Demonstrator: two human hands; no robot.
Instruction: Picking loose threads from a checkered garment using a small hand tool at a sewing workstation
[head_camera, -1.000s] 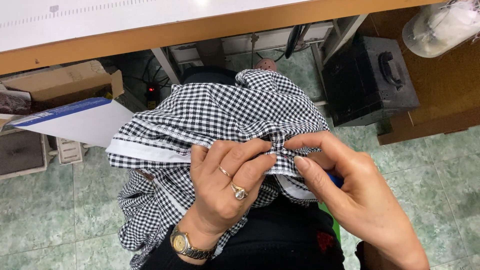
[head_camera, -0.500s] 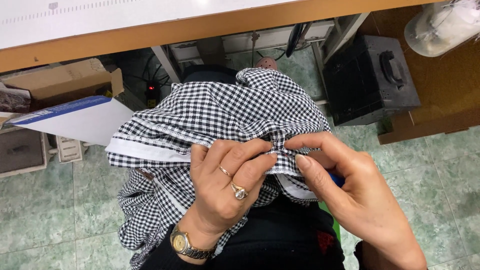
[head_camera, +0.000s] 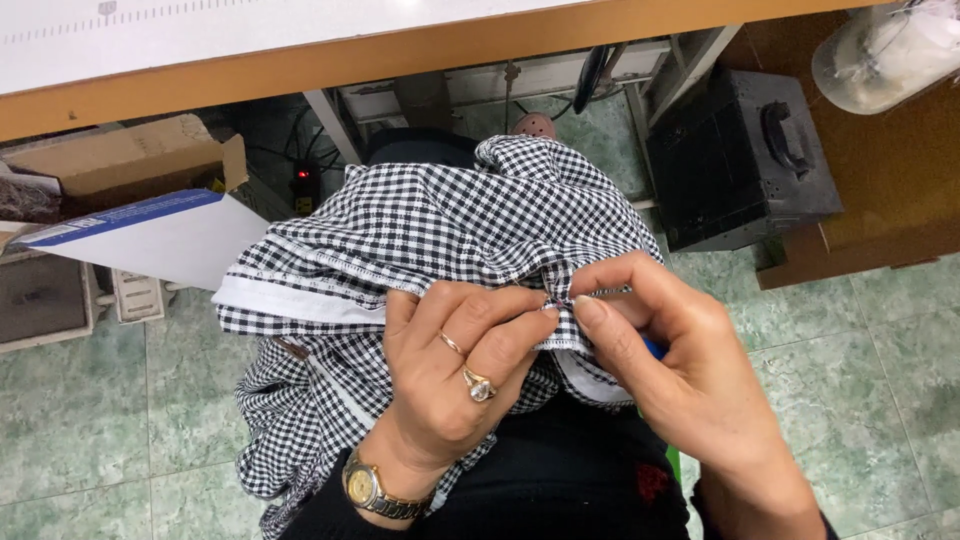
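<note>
Your left hand (head_camera: 450, 370) and your right hand (head_camera: 690, 370) are both closed in a pinch on the checked fabric (head_camera: 440, 230), which lies on your lap. The fingertips meet at one seam edge, running left to right between them. The cloth spreads away from you, toward the bench (head_camera: 300, 50) edge beyond

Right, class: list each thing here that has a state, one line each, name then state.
Checked garment: bunched on the lap, pinched at one edge.
Left hand: pinching the garment.
Right hand: pinching the garment, something blue tucked in the palm.
Cardboard box: flap open.
Black case: shut.
</note>
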